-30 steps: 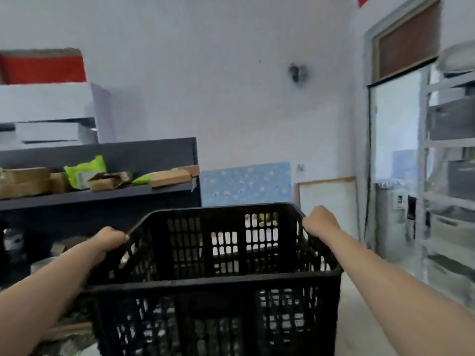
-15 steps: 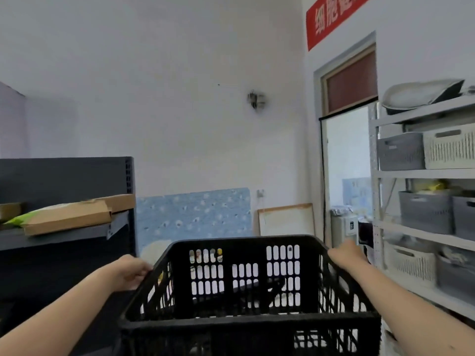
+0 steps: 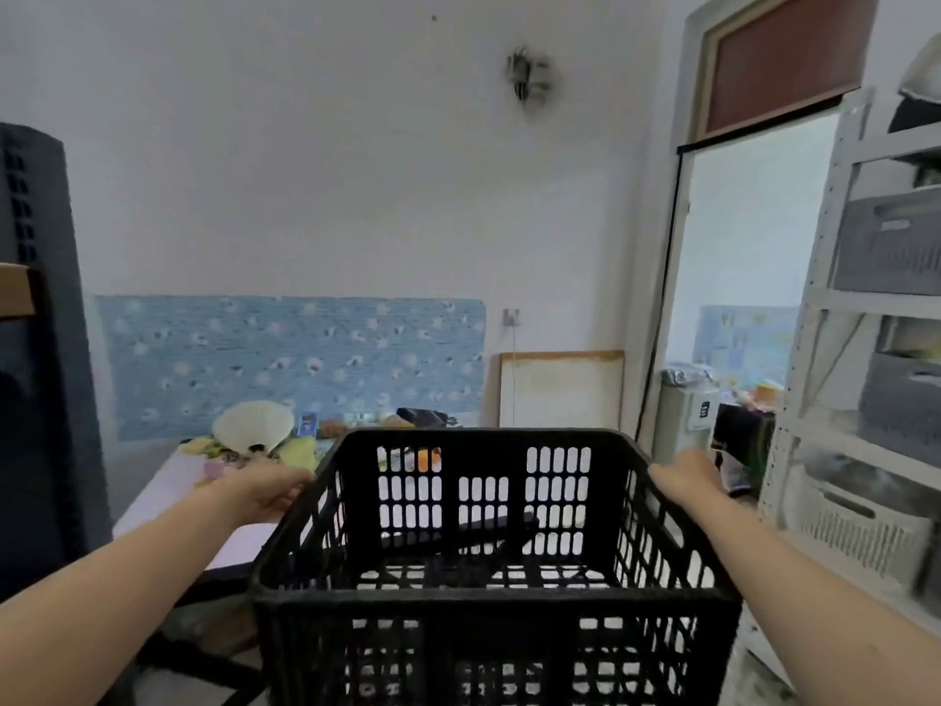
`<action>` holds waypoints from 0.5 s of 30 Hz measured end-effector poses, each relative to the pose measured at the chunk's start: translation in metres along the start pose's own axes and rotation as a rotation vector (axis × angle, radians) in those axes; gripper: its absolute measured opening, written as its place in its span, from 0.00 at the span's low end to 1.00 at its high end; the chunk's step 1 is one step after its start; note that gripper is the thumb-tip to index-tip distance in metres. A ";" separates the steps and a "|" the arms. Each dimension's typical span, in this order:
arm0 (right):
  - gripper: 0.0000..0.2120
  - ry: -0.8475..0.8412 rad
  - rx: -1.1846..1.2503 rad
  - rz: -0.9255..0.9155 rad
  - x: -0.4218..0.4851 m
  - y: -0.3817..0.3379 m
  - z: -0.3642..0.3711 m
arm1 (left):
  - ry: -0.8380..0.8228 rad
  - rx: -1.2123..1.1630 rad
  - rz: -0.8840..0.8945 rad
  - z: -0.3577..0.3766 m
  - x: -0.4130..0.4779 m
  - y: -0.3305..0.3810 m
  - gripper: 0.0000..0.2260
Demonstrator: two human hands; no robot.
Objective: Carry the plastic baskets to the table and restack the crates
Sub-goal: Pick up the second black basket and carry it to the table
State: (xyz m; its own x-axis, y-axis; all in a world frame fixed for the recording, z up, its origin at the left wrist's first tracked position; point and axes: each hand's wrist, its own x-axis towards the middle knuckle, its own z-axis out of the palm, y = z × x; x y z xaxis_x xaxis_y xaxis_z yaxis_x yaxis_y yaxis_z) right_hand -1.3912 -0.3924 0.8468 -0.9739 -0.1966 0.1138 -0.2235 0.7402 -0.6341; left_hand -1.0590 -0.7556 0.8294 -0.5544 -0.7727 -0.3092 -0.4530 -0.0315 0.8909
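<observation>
You face a white wall with a band of blue patterned panel (image 3: 290, 359) along its lower part. A small fitting (image 3: 527, 79) high on the wall is too blurred to identify. A pale framed board (image 3: 560, 394) leans against the wall beside an open doorway (image 3: 738, 277) on the right. At the far right stands a white shelving unit (image 3: 835, 298) holding grey bins (image 3: 891, 242); the picture edge cuts it off. A dark cabinet (image 3: 40, 400) fills the left edge and is also only partly seen.

You hold a black basket (image 3: 489, 598) of slotted plastic in the air in front of you, between your forearms. The bottom of the picture cuts off its lower part.

Your left hand (image 3: 265, 489) is curled over the basket's left rim, near the far corner. Your right hand (image 3: 685, 473) grips the right rim near its far corner, with the fingertips hidden past the rim.

Beyond the basket and to the left is a table (image 3: 168, 491) with a pale lilac top, its near edge partly hidden by your left arm and the basket. On it lies a white shell-shaped fan (image 3: 253, 425) among small clutter too blurred to name. Something orange shows through the slots in the basket's far wall.
</observation>
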 end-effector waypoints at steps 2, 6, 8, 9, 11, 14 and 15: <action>0.09 -0.071 -0.022 0.016 0.052 -0.002 0.027 | 0.032 0.021 -0.022 0.018 0.031 0.005 0.12; 0.18 -0.190 -0.111 0.015 0.160 -0.005 0.097 | 0.083 0.074 -0.069 0.042 0.090 0.013 0.18; 0.16 -0.231 -0.115 0.024 0.191 -0.013 0.131 | 0.068 0.123 -0.123 0.050 0.123 0.010 0.23; 0.13 -0.231 -0.112 0.017 0.198 -0.018 0.144 | 0.058 0.154 -0.148 0.052 0.138 0.007 0.24; 0.15 -0.265 -0.147 -0.003 0.218 -0.023 0.177 | 0.046 0.188 -0.211 0.058 0.172 -0.004 0.26; 0.17 -0.364 -0.197 -0.017 0.261 -0.016 0.240 | 0.049 0.221 -0.316 0.070 0.229 -0.031 0.24; 0.15 -0.401 -0.198 0.006 0.271 -0.012 0.260 | 0.033 0.226 -0.338 0.076 0.249 -0.043 0.22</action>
State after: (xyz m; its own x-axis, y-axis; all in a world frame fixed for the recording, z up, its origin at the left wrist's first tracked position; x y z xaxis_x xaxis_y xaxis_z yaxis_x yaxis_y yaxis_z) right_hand -1.6418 -0.6221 0.6862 -0.8910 -0.3971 -0.2201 -0.2596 0.8433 -0.4706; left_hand -1.2313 -0.8986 0.6889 -0.3267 -0.7625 -0.5584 -0.7499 -0.1504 0.6442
